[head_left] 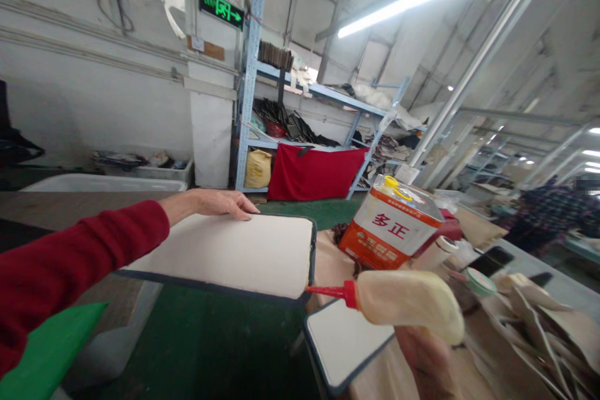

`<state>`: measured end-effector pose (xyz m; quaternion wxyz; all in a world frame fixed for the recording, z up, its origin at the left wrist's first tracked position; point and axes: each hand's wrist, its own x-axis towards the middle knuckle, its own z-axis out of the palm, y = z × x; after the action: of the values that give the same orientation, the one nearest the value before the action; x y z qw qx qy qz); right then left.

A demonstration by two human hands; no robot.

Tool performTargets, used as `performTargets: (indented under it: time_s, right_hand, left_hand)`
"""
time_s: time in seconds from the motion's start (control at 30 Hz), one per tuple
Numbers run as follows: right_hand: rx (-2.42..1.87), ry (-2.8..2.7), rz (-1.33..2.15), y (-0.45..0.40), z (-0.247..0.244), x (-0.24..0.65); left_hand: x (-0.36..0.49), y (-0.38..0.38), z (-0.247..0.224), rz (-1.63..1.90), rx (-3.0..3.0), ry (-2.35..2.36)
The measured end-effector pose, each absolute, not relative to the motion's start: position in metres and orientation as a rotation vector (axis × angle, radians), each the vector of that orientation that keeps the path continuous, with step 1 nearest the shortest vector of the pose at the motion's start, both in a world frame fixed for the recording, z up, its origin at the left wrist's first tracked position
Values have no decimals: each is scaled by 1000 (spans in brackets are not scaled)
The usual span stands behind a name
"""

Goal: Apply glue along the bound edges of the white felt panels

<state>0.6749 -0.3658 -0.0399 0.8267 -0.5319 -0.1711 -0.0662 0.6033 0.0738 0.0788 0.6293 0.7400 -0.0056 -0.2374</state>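
Left hand (218, 203) grips far rim of white board (244, 256) | right hand (424, 356) wraps squeeze bottle (403, 303), red nozzle (335, 292) at board's right edge | hands apart | smaller panel (349, 340) below nozzle, can (391, 225) beyond bottle

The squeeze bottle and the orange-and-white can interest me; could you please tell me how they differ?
The squeeze bottle is rounded and pale yellow with a red nozzle; the orange-and-white can is boxy, with a yellow fitting on top. The bottle is held sideways in the right hand, while the can stands unheld. The bottle shows no print; the can bears large characters. Both are containers.
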Motion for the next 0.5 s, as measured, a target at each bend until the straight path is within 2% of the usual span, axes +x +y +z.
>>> performTargets:
  time_s: [0.1,0.5]
  right_hand:
    - [-1094,-307,-144,-359,-37,669]
    - [-1098,-184,-275,-329,-24,642]
  left_hand:
    - [602,75,77,-544,1780,-116]
    - [605,81,52,-473,1675,-6]
